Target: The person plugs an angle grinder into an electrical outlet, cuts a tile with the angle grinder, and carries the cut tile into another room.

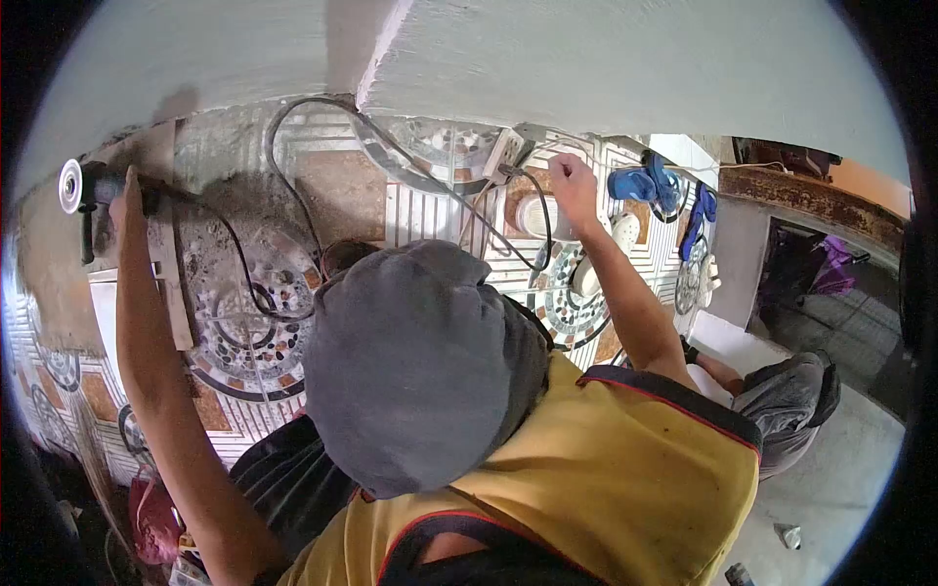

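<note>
On the far left, my left hand (125, 203) is wrapped round an angle grinder (96, 186) with a pale disc and a black side handle. The grinder is over a brown board (49, 264) by the wall. A black cord (234, 244) runs from it across the floor. My right hand (575, 190) is raised and closed, right of a white power strip (503, 161) and apart from it. Whatever that hand holds, if anything, is hidden. A grey cap (425, 366) fills the centre, above a yellow shirt (606, 469).
Blue sandals (633, 184) and white clogs (625, 232) lie on the patterned tile floor (410, 217). A person in grey trousers (787, 405) is at the right, beside a doorway. The grey wall (625, 68) runs along the top. Dust covers tiles near the board.
</note>
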`<state>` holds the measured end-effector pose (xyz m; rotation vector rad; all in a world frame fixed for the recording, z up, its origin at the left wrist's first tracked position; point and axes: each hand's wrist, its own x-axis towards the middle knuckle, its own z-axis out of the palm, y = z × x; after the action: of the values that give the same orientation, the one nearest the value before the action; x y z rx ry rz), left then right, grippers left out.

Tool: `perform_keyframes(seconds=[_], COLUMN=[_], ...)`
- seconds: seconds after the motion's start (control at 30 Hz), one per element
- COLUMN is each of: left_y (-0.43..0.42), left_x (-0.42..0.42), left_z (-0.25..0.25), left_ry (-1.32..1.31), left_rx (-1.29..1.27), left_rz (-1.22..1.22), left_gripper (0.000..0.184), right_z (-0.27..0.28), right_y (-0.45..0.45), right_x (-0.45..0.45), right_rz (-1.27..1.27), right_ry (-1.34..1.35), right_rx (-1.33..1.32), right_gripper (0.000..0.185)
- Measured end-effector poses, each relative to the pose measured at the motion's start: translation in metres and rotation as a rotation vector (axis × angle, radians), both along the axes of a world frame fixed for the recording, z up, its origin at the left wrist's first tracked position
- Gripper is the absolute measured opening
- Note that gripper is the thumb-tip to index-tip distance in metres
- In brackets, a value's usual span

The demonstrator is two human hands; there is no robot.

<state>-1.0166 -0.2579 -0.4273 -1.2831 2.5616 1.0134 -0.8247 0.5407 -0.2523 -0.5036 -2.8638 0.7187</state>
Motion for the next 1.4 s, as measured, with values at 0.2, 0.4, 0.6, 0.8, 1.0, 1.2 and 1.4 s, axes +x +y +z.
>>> perform_keyframes(seconds=[0.2,0.4,0.6,0.8,1.0,1.2,1.4], left_y=[0.04,0.051,0.085,0.116,0.349,0.511,0.511], left_x=[0.022,0.019,0.051,0.057,0.122,0.187,0.18], left_z=[0.043,0.042,0.083,0.111,0.143,0.14,0.134], left_ry=[0.05,0.04,0.219,0.568,0.691,0.511,0.254], left_rx=[0.021,0.116,-0.096,-0.247,0.434,0.964,0.686], left_rz=[0.106,0.095,0.161,0.306,-0.481,-0.58,-0.676], left_gripper=[0.115,0.109,0.11,0.076,0.053,0.065,0.065], right_z=[-0.012,-0.021,-0.06,0.01,0.035,0.045,0.052], right_y=[-0.013,-0.028,0.003,-0.064,-0.108,-0.136,-0.131], right_x=[-0.027,-0.062,-0.047,-0.037,-0.019,-0.004,-0.009], right_rz=[0.172,-0.1,0.521,0.395,0.52,0.461,0.464], right_ry=[-0.309,-0.972,-0.669,-0.757,-0.471,-0.474,-0.704], right_rx=[0.115,-0.251,0.135,0.092,0.031,-0.242,-0.25], right_gripper=[0.044,0.054,0.02,0.029,0.04,0.041,0.038])
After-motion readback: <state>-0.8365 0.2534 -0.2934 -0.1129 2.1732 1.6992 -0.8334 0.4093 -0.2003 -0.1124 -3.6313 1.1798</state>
